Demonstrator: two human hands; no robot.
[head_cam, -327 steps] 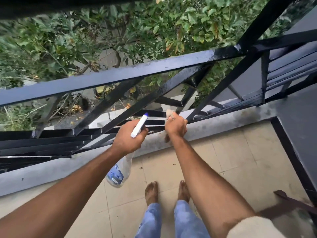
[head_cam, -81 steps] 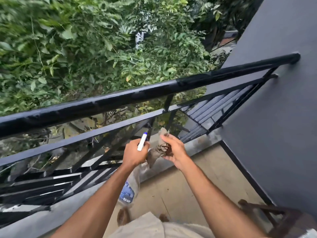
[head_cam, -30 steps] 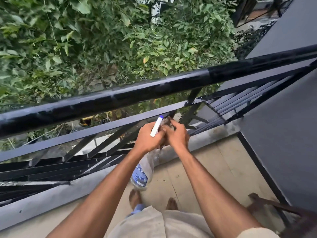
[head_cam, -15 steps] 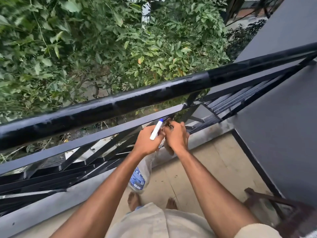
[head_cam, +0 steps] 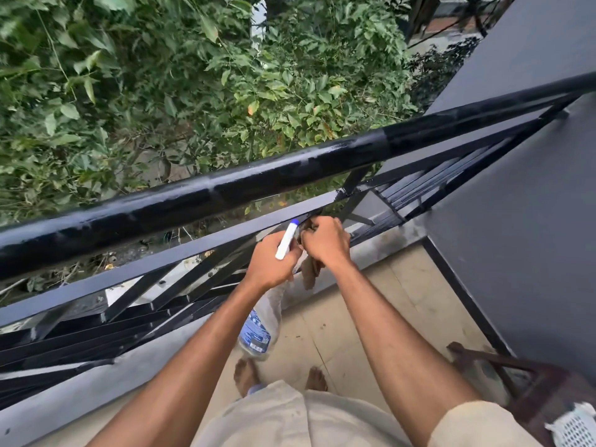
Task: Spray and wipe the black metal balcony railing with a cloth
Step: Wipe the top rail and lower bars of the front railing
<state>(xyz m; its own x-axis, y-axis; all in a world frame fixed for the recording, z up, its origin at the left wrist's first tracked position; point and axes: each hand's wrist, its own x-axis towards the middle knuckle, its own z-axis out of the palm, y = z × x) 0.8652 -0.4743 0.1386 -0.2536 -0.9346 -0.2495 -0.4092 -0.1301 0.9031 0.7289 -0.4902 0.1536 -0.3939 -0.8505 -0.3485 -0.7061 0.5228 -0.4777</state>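
Fingers (head_cam: 270, 245) round spray bottle (head_cam: 258, 327), nozzle up.

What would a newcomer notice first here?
The glossy black top rail crosses the middle of the view, with dense green foliage beyond it. Just below it, at the flat lower rail, the left hand holds a spray bottle and the right hand grips a brownish cloth.

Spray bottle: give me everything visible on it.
The spray bottle has a clear plastic body with a blue label, hanging tilted below the left hand, which grips its neck. Its white spray head, blue-tipped, sticks up from the fist toward the railing. Contents cannot be told.
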